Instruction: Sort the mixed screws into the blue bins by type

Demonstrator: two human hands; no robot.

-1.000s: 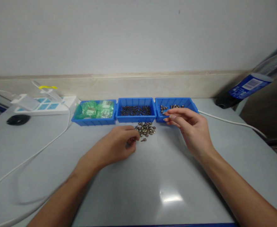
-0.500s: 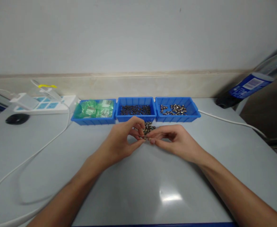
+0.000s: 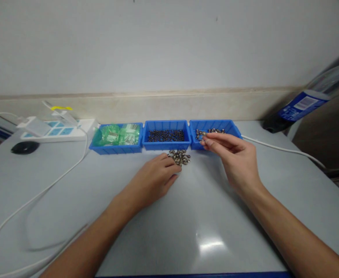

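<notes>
My right hand point(image 3: 239, 156) hangs over the front edge of the right blue bin point(image 3: 216, 124). Its thumb and fingers pinch what looks like a small shiny metal fastener, mostly hidden at the fingertips. Small metal fasteners point(image 3: 217, 131) lie in that bin, partly behind the hand. My left hand point(image 3: 158, 173) rests on the table at the near left side of a pile of small shiny metal parts point(image 3: 179, 156). Its fingers are curled together against the pile's edge, and whatever they grip is hidden.
The middle blue bin point(image 3: 166, 146) holds many dark screws. Green plastic packets point(image 3: 119, 135) fill the left blue bin point(image 3: 116, 150). Further left are a white power strip point(image 3: 85, 127), a black oval object point(image 3: 25, 147) and a white cable point(image 3: 46, 189). A bottle point(image 3: 299, 106) leans at the right.
The hands have separated. My right hand has moved right and away from me to the right bin. My left hand has turned palm down and lowered beside the pile, which shows more now.
</notes>
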